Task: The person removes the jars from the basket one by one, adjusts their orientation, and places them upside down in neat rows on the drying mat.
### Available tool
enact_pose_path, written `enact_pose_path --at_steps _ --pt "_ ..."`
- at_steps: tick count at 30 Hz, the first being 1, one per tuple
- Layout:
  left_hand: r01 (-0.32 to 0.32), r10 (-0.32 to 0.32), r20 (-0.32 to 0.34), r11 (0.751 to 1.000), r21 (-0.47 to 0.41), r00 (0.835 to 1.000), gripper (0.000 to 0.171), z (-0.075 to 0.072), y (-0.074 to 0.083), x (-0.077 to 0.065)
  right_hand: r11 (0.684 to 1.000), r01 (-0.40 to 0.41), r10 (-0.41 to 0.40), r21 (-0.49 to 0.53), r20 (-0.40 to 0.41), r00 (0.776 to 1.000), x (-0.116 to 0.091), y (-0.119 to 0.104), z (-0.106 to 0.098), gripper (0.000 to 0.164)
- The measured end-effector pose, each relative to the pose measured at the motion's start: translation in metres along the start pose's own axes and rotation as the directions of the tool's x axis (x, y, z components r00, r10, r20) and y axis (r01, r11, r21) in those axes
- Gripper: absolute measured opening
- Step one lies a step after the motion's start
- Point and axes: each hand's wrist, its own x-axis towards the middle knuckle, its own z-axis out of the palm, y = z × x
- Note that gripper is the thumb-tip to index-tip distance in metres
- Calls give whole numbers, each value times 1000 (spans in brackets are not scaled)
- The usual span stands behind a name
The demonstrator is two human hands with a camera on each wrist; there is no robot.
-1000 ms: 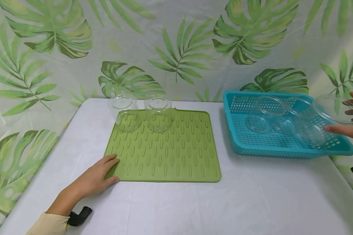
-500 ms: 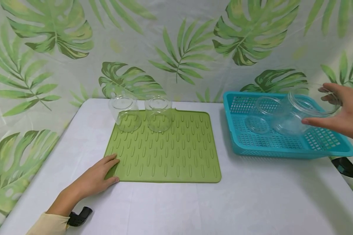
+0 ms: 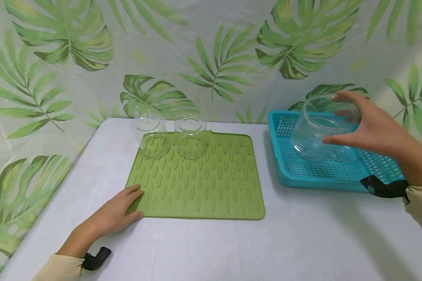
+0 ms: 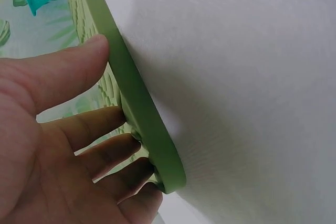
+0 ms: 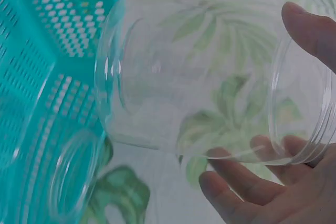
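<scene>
My right hand [image 3: 376,128] grips a clear glass jar [image 5: 199,77] near its wide rim, thumb on one side and fingers on the other. In the head view the jar appears over the left part of the turquoise basket [image 3: 320,182], overlapping the glassware inside. My left hand [image 3: 114,212] rests on the front left corner of the green ridged mat [image 3: 204,179], thumb and fingertips touching its edge. Two clear glass jars stand upside down at the mat's back left: one jar [image 3: 154,138] at the corner, another jar [image 3: 191,138] just right of it.
Other clear glassware [image 3: 344,154] sits in the basket, partly hidden behind the held jar. A white cloth [image 3: 211,249] covers the table, with a leaf-printed sheet [image 3: 232,50] behind. Each wrist wears a black camera mount.
My right hand has moved left with the jar, from the basket's right end to above its left part. My left hand and the two jars on the mat stay in place.
</scene>
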Motion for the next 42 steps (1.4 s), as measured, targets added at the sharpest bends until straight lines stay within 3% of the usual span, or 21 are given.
enact_pose_path --at_steps 5,14,27,34,42 --pt "4 -4 -1 1000 -2 1000 63 0 0 0 995 65 -69 77 53 996 12 -24 10 113" --pt "10 -10 4 1000 -9 1000 63 0 1 -1 975 181 -191 132 66 979 27 -64 35 111" --pt "0 0 -14 1000 -9 1000 62 1 0 -2 920 303 -333 249 87 939 34 -99 91 103" --pt "1 -1 -11 1000 -10 1000 62 0 2 -1 910 306 -342 280 89 935 31 -103 122 116" --pt "2 -3 -13 1000 -13 1000 61 0 1 -1 933 314 -332 176 83 940 25 -110 144 114"
